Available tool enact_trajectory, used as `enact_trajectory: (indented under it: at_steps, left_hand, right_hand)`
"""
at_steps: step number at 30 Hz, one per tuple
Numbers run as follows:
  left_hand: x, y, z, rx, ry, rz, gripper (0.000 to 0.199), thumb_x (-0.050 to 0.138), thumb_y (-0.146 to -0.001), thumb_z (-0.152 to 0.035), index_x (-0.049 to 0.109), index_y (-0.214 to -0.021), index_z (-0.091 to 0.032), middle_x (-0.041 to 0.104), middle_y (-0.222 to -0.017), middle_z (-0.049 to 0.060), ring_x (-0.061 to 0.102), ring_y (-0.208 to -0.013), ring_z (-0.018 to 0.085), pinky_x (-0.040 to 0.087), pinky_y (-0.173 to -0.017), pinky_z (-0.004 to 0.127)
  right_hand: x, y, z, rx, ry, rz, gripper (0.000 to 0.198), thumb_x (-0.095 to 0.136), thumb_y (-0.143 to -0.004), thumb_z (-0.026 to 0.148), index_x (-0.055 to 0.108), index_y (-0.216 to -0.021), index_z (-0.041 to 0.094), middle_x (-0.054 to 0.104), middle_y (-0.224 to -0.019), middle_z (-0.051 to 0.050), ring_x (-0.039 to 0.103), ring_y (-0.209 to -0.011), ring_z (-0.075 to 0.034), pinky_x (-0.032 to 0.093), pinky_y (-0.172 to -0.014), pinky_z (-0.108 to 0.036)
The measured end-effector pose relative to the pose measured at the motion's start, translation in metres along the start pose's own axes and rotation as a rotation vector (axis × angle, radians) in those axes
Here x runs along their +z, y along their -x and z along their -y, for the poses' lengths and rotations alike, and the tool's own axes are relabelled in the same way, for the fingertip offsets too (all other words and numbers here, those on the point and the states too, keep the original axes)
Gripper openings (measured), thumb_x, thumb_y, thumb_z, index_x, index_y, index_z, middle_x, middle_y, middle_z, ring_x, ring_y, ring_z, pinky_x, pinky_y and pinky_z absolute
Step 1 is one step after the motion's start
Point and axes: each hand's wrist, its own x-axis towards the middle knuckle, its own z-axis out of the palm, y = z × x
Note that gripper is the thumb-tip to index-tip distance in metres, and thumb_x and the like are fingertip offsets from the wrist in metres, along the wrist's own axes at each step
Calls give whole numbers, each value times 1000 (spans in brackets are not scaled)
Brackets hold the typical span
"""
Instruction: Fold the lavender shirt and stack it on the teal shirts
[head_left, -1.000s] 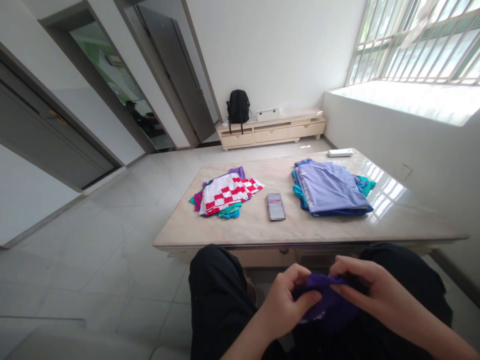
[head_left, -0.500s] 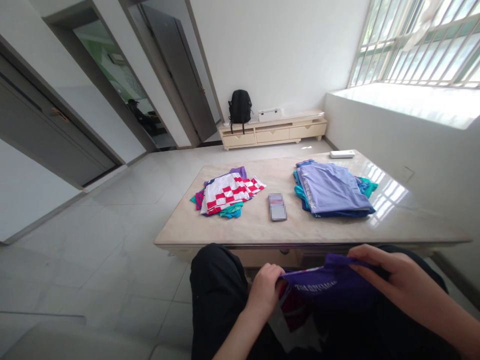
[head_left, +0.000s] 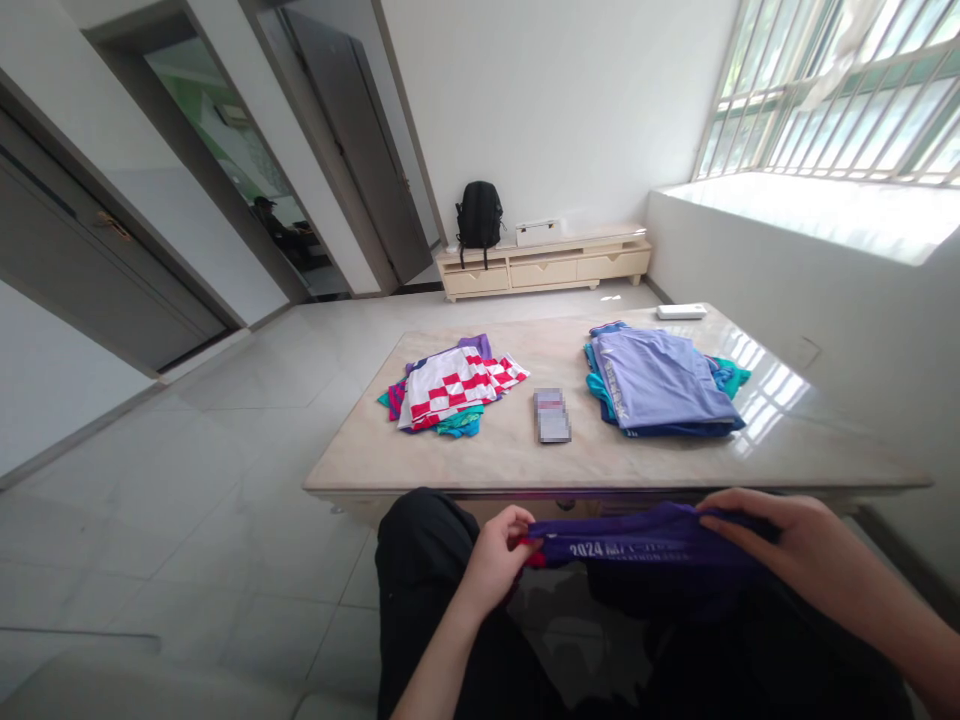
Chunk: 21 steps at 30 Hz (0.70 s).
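Observation:
A dark purple shirt (head_left: 645, 545) with white "2024" lettering is stretched between my hands, above my lap and in front of the table's near edge. My left hand (head_left: 495, 555) pinches its left end, where a bit of red cloth shows. My right hand (head_left: 772, 530) grips the upper right part between thumb and fingers. The shirt's lower part is lost in the dark over my black trousers. On the table, a pile of clothes (head_left: 457, 385) with a red-and-white checked piece on top lies at left. Another pile, topped by a lavender garment (head_left: 664, 375), lies at right.
Between the piles on the marble-like table (head_left: 420, 465) lies a blurred rectangular object (head_left: 552, 415). A white oblong object (head_left: 681, 312) rests at the far right edge. Beyond stand a low cabinet (head_left: 544, 270) and a black backpack (head_left: 480, 215). A person (head_left: 274, 220) sits beyond a doorway.
My left hand has moved left and slightly up, drawing the purple shirt out wider so more of its lettering shows. My right hand has stayed nearly in place.

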Motion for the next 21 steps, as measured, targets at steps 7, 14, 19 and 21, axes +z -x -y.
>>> enact_trajectory:
  at_steps: [7,14,19,21]
  left_hand:
    - [-10,9,-26,-50,-220,-61,36,75,-78,-23,73,-112,-15,81,-88,8,75,-83,26,55,-79,34]
    - [-12,5,-37,-86,-138,29,20,82,-73,-29,72,-83,-14,76,-81,6,70,-77,22,50,-71,29]
    - [-9,8,-46,-26,95,108,28,86,-72,-21,59,-82,-17,69,-86,1,65,-82,15,47,-72,22]
    - [-9,11,-49,-54,158,168,29,85,-76,-23,62,-93,-18,72,-93,3,67,-89,17,50,-79,25]
  right_hand:
    - [8,4,-6,29,69,-213,37,61,-84,62,79,-96,32,81,-93,1,77,-78,-28,61,-75,-39]
    - [14,4,-10,-10,30,-285,45,58,-88,67,77,-109,32,80,-109,-1,77,-95,-32,61,-89,-43]
    - [12,0,-13,98,-34,-195,48,58,-86,63,77,-112,28,81,-99,-4,77,-84,-31,62,-74,-38]
    - [11,0,-12,110,-107,-167,47,62,-84,61,77,-112,26,81,-99,-5,77,-85,-31,63,-75,-37]
